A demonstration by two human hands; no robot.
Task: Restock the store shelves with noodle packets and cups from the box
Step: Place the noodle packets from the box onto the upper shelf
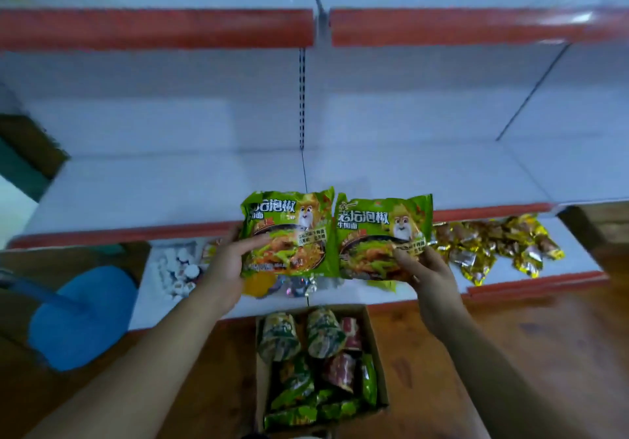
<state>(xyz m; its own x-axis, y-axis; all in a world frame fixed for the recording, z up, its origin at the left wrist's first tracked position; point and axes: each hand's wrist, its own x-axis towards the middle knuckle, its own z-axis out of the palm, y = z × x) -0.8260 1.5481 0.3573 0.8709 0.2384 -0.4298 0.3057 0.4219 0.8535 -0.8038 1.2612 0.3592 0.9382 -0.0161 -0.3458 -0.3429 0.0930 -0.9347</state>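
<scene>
My left hand (226,270) grips a green noodle packet (289,231) by its lower left corner. A second green noodle packet (384,231) is pinched at its lower right edge by my right hand (427,275). Both packets are held side by side, face up, in front of the white middle shelf (170,187) with its red front strip. Below my hands, an open cardboard box (374,353) on the floor holds several noodle cups (323,333) and more green packets (299,401).
The lowest shelf (578,261) carries small white items (177,272) at the left, foil sweets in the middle and gold-wrapped snacks (493,244) at the right. A blue stool (85,316) stands left of the box. Another red-edged shelf (156,27) runs above. The floor is brown wood.
</scene>
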